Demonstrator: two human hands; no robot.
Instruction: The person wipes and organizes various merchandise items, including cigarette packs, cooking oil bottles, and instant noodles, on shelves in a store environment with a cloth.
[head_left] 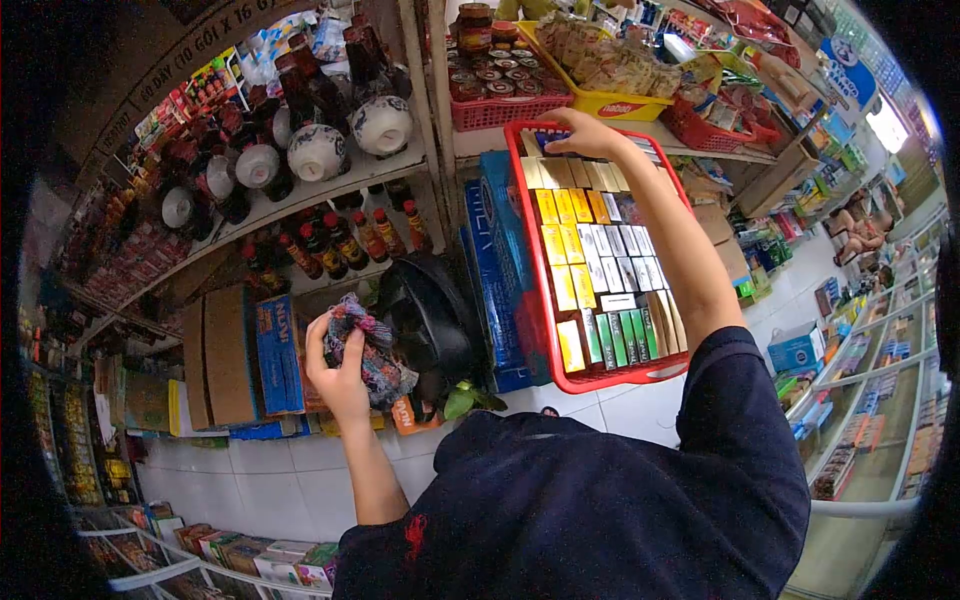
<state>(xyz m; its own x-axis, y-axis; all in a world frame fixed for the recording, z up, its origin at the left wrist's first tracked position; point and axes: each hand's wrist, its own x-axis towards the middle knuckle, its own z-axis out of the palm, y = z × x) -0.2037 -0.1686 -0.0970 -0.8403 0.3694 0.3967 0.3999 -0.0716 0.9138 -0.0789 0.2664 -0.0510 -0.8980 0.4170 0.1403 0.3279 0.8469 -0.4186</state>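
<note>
A crumpled multicoloured cloth point(380, 362) is bunched in my left hand point(338, 372), the thumb pressed over its top. My right hand point(585, 134) reaches to the far end of a red plastic basket point(558, 345), its thumb and fingers around a dark blue box point(549, 136) there. Rows of small boxes stand packed in the basket: yellow ones point(563, 272) on the left, white ones point(620, 256) in the middle, green ones point(628, 336) near the front. My right forearm passes over the basket's right side and hides part of it.
Behind the basket, a shelf carries a pink basket of jars point(505, 108) and a yellow basket of packets point(640, 108). White patterned bowls point(318, 152) and sauce bottles point(345, 240) line the left shelves. A black bag point(425, 310) and blue cartons point(500, 290) sit below. A person point(860, 235) is far right.
</note>
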